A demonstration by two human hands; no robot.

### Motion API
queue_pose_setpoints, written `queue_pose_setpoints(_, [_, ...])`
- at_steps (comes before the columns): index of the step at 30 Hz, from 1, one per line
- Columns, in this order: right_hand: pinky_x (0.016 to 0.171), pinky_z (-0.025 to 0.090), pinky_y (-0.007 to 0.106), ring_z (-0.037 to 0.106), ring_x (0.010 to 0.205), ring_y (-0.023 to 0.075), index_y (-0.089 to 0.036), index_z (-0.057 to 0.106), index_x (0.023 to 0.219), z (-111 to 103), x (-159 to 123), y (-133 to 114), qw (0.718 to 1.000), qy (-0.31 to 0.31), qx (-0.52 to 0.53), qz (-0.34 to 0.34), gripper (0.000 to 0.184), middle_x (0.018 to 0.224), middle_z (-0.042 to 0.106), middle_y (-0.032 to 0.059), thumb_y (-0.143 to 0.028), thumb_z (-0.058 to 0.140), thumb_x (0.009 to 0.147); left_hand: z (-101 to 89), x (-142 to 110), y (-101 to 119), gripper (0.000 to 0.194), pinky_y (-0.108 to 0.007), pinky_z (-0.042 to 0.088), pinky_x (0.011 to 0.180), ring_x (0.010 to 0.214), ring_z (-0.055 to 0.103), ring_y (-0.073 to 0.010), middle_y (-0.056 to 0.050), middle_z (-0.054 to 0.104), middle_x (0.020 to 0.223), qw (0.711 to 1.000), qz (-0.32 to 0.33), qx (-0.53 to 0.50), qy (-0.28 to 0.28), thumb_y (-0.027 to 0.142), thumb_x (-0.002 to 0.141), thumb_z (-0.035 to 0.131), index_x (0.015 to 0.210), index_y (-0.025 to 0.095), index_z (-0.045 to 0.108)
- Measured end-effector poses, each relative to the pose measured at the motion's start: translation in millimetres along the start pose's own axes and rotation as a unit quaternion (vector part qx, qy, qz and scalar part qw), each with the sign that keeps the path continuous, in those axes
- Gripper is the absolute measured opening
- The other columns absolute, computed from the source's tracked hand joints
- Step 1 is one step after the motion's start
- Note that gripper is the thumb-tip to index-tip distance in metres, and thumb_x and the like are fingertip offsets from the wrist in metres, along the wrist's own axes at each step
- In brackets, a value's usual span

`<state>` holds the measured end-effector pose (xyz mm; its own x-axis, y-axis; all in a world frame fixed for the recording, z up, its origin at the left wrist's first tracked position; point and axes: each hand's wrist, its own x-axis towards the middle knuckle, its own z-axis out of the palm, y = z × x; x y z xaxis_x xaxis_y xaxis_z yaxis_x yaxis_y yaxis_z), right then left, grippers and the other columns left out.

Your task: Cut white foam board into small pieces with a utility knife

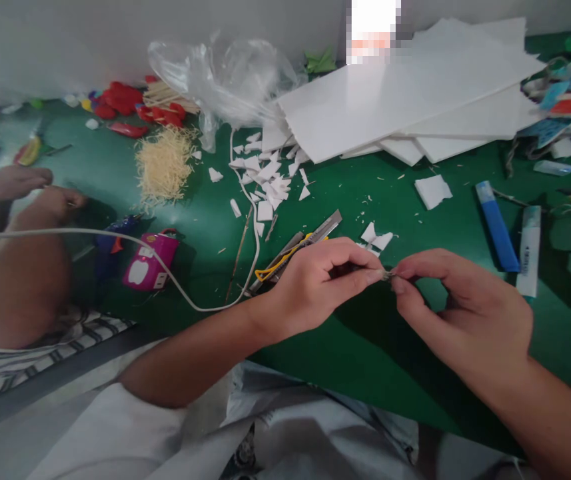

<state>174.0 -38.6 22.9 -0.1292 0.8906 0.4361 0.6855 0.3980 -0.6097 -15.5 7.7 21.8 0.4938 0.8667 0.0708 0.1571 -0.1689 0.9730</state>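
My left hand [322,283] and my right hand [452,303] meet above the green table [355,333], fingertips pinched together on a tiny dark metal piece [388,274] that is too small to name. Both hands are closed in a pinch. Just behind my left hand lies a utility knife with a yellow and grey body [292,253]. A few white foam scraps [376,238] lie just beyond my fingers.
White foam boards [405,100] are stacked at the back right, with cut white scraps [265,180], a pile of thin sticks [165,163] and a clear plastic bag [225,80]. A blue tube [498,227], a pink device [150,260] with a white cable [205,303], and another person's arms [20,267] at left.
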Motion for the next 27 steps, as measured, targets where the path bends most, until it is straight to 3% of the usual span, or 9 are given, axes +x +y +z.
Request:
queue_pose_setpoints(4, [0.053,0.053,0.026,0.070,0.061,0.0137,-0.030,0.061,0.088,-0.7,0.2,1.8,1.000,-0.008,0.002,0.005,0.021,0.076,0.074,-0.0047,-0.009,0.060,0.086,2.1,3.1,3.0,0.012,-0.019,0.044,0.049,0.053,0.050,-0.0066,0.001,0.067,0.069,0.961,-0.184,-0.200,-0.054,0.029,0.084,0.075,0.080,0.017,0.073])
queue_pose_setpoints(9, [0.053,0.053,0.027,0.070,0.062,0.0142,-0.030,0.060,0.090,-0.6,0.3,4.2,1.000,-0.008,0.001,-0.001,0.018,0.078,0.074,-0.0038,-0.012,0.061,0.089,4.7,4.2,-4.1,0.023,-0.019,0.033,0.042,0.050,0.044,-0.0050,0.000,0.065,0.068,0.901,-0.260,-0.338,-0.076,0.037,0.075,0.084,0.072,0.018,0.072])
queue_pose_setpoints(12, [0.053,0.052,0.025,0.070,0.063,0.0127,-0.029,0.060,0.092,0.0,1.2,4.9,1.000,-0.008,-0.003,-0.010,0.017,0.079,0.075,-0.0040,-0.012,0.061,0.090,6.1,3.8,-6.2,0.021,-0.019,0.033,0.043,0.050,0.044,-0.0046,0.000,0.065,0.069,0.899,-0.258,-0.349,-0.068,0.035,0.075,0.085,0.071,0.018,0.073])
queue_pose_setpoints(19, [0.063,0.058,0.031,0.071,0.071,0.0160,-0.029,0.062,0.097,2.0,-1.5,4.9,0.999,0.017,0.028,0.014,0.022,0.088,0.073,-0.0009,-0.010,0.063,0.086,8.1,0.5,-0.7,0.010,-0.018,0.040,0.048,0.051,0.046,-0.0045,0.003,0.067,0.068,0.938,-0.196,-0.286,-0.022,0.025,0.079,0.081,0.074,0.019,0.075])
queue_pose_setpoints(23, [0.066,0.058,0.034,0.070,0.079,0.0182,-0.029,0.060,0.100,-1.9,-1.2,2.7,0.996,0.040,0.071,-0.032,0.029,0.089,0.070,0.0017,-0.007,0.062,0.082,9.4,-0.7,0.0,0.010,-0.018,0.043,0.048,0.053,0.050,-0.0060,0.002,0.067,0.067,0.948,-0.185,-0.260,-0.004,0.026,0.082,0.078,0.076,0.018,0.074])
queue_pose_setpoints(27, [0.058,0.055,0.032,0.069,0.070,0.0162,-0.030,0.059,0.098,-6.0,0.8,1.3,0.998,0.010,-0.001,-0.061,0.023,0.085,0.072,0.0002,-0.013,0.068,0.086,9.7,-0.1,0.9,0.021,-0.020,0.050,0.054,0.057,0.057,-0.0079,0.002,0.066,0.067,0.950,-0.175,-0.259,-0.014,0.036,0.079,0.084,0.076,0.018,0.074])
